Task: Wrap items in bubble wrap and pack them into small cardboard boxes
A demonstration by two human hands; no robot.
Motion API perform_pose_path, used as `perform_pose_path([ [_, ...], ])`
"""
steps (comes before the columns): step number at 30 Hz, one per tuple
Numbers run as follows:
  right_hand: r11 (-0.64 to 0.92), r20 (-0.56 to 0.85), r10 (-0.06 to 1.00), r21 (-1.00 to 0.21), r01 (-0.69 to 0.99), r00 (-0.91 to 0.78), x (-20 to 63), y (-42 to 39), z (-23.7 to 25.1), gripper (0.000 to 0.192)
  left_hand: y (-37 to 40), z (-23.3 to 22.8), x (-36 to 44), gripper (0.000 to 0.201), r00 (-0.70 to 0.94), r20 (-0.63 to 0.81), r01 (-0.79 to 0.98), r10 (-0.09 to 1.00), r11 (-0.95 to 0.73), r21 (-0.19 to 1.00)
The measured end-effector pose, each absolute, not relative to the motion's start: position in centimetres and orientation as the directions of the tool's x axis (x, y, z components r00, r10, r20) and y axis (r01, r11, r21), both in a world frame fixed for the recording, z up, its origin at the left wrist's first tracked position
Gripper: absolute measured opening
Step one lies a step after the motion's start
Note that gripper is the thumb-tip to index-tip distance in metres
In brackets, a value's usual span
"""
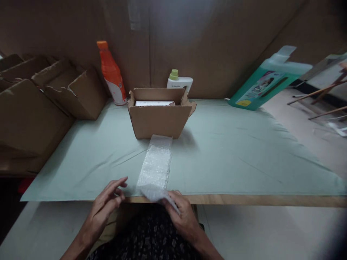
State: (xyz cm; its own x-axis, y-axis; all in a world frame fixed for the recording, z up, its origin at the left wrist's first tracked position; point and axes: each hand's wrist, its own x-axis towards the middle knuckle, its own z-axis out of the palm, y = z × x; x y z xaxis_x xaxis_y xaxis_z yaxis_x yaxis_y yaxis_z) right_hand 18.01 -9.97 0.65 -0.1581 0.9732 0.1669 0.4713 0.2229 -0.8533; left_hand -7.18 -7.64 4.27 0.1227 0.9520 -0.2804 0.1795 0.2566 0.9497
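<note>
The fingers of the right hand [182,213] pinch the near end of a strip of bubble wrap [156,167] at the table edge, its corner crumpled over the fingertips. The left hand [107,206] is just beside that end, fingers loosely spread and released, holding nothing, the tips close to the wrap but apart from it as far as can be seen. From the fingers the strip runs straight away across the pale green sheet [230,151] on the table, its far end reaching the front of an open cardboard box [159,119] with something white inside. Beyond the box stands a white bottle with a green cap [179,81]; further left of it an orange bottle [111,74], and folded cardboard boxes [54,94] stacked far left of the hands. Far right leans a large green jug [267,81]
</note>
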Motion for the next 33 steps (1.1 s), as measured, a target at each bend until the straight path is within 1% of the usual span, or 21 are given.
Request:
perform_pose_path([
  [2,0.095,0.032,0.989,-0.883,0.46,-0.143,18.4,-9.2,1.1,0.023,-7.0,4.2,-6.1,0.065,0.125,-0.183,0.29,0.975,0.14,0.947],
  [4,0.034,-0.039,0.987,-0.897,0.441,-0.157,18.7,-8.3,1.3,0.018,-6.2,3.6,-4.3,0.073,0.156,-0.185,0.342,0.97,0.123,0.932],
  [5,0.023,-0.051,0.986,-0.9,0.435,-0.157,18.8,-8.0,1.2,0.016,-5.7,3.2,-3.4,0.073,0.164,-0.205,0.36,0.965,0.135,0.923],
  [6,0.025,-0.04,0.99,-0.898,0.438,-0.137,18.9,-7.8,1.1,0.018,-5.2,2.7,-2.6,0.071,0.162,-0.218,0.384,0.962,0.142,0.912],
  [7,0.043,0.002,0.996,-0.887,0.459,-0.089,19.1,-7.7,1.1,0.024,-4.8,2.3,-2.0,0.068,0.148,-0.221,0.418,0.964,0.142,0.897],
  [8,0.078,0.077,0.997,-0.863,0.499,-0.023,19.3,-7.8,1.1,0.03,-4.5,1.9,-1.6,0.066,0.128,-0.212,0.459,0.969,0.132,0.879],
  [10,0.189,0.299,0.951,-0.763,0.618,0.078,19.6,-8.6,1.3,0.038,-4.1,1.4,-1.3,0.066,0.102,-0.175,0.539,0.979,0.094,0.837],
  [11,0.258,0.408,0.91,-0.689,0.677,0.069,19.6,-9.1,1.5,0.039,-3.9,1.3,-1.3,0.066,0.102,-0.166,0.565,0.981,0.08,0.821],
  [12,0.33,0.488,0.873,-0.61,0.72,0.013,19.5,-9.6,1.7,0.039,-3.9,1.2,-1.3,0.066,0.106,-0.163,0.583,0.981,0.072,0.809],
  [13,0.401,0.528,0.846,-0.537,0.742,-0.076,19.2,-10.0,1.8,0.038,-3.9,1.2,-1.4,0.066,0.107,-0.162,0.596,0.981,0.067,0.8],
  [15,0.505,0.51,0.82,-0.434,0.746,-0.259,18.4,-10.4,1.8,0.037,-3.9,1.1,-1.4,0.064,0.097,-0.151,0.622,0.984,0.059,0.781],
  [16,0.531,0.483,0.815,-0.404,0.745,-0.32,18.0,-10.4,1.5,0.036,-3.9,1.0,-1.4,0.062,0.094,-0.142,0.635,0.985,0.051,0.771],
  [18,0.547,0.446,0.815,-0.378,0.747,-0.371,17.3,-9.8,0.9,0.031,-4.2,0.9,-1.6,0.059,0.105,-0.099,0.66,0.99,0.005,0.751],
  [19,0.547,0.443,0.816,-0.38,0.746,-0.372,17.2,-9.4,0.6,0.03,-4.4,1.0,-1.8,0.057,0.116,-0.045,0.668,0.992,-0.044,0.743],
  [21,0.549,0.452,0.817,-0.422,0.721,-0.358,17.4,-8.6,0.4,0.031,-5.0,1.3,-2.3,0.056,0.161,0.132,0.677,0.978,-0.206,0.707],
  [23,0.545,0.438,0.83,-0.501,0.672,-0.346,17.9,-8.1,0.7,0.031,-5.7,1.9,-2.7,0.058,0.271,0.31,0.664,0.912,-0.41,0.626],
  [25,0.51,0.366,0.86,-0.594,0.622,-0.356,18.6,-7.9,1.5,0.028,-6.4,2.4,-2.9,0.055,0.406,0.397,0.612,0.823,-0.567,0.551],
  [27,0.433,0.239,0.894,-0.684,0.588,-0.379,19.2,-7.6,2.3,0.025,-6.7,2.6,-2.6,0.043,0.458,0.417,0.565,0.785,-0.619,0.546],
  [29,0.317,0.098,0.916,-0.771,0.553,-0.389,19.5,-7.1,2.9,0.021,-6.7,2.6,-2.0,0.031,0.438,0.415,0.537,0.798,-0.602,0.591],
  [31,0.201,-0.011,0.922,-0.84,0.503,-0.387,19.8,-6.3,3.3,0.019,-6.4,2.6,-1.6,0.028,0.43,0.393,0.514,0.813,-0.578,0.634],
  [33,0.147,-0.057,0.909,-0.882,0.448,-0.412,20.1,-5.6,3.7,0.018,-6.2,2.8,-1.6,0.032,0.453,0.361,0.489,0.815,-0.566,0.664],
])
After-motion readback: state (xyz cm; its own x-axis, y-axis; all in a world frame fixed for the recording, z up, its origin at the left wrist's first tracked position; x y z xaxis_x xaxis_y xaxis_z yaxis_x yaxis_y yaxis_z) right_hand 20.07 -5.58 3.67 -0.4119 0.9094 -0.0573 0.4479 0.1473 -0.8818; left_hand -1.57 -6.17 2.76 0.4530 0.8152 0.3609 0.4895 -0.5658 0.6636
